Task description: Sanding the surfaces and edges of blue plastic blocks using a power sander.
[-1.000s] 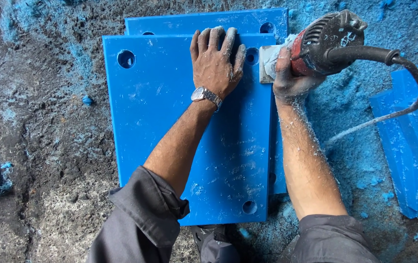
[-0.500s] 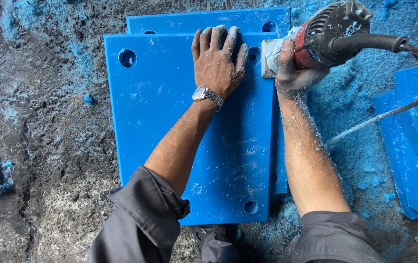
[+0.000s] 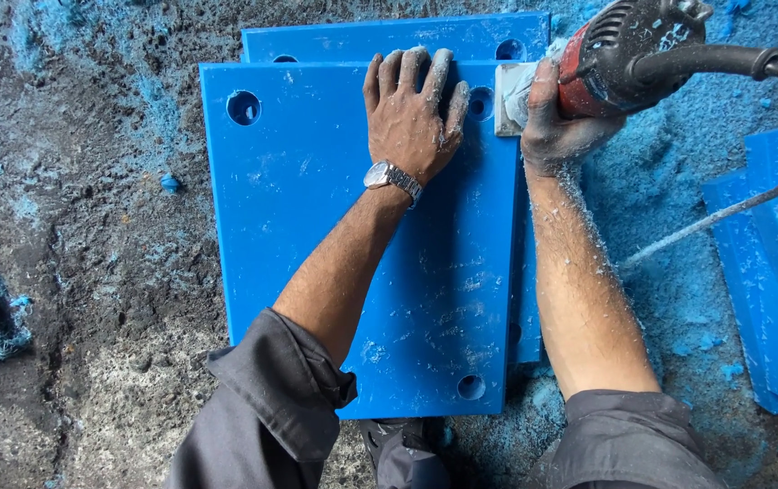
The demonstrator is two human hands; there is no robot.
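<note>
While pressed flat on the top blue panel, left hand spread open, gripping nothing. Right hand, grip closed around the red power tool, working at that panel's upper right edge. Judged midway: blue shavings heaped right of the panel, edge trimming apparently unfinished. Counted: two stacked panels, second panel peeking beyond; four corner holes visible on top; more blue pieces far right; one cord.

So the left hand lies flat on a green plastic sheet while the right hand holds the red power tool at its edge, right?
Not quite: the head view shows the plastic sheet is blue, not green. The left hand does lie flat on it, and the right hand holds the red power tool at its edge.
</note>
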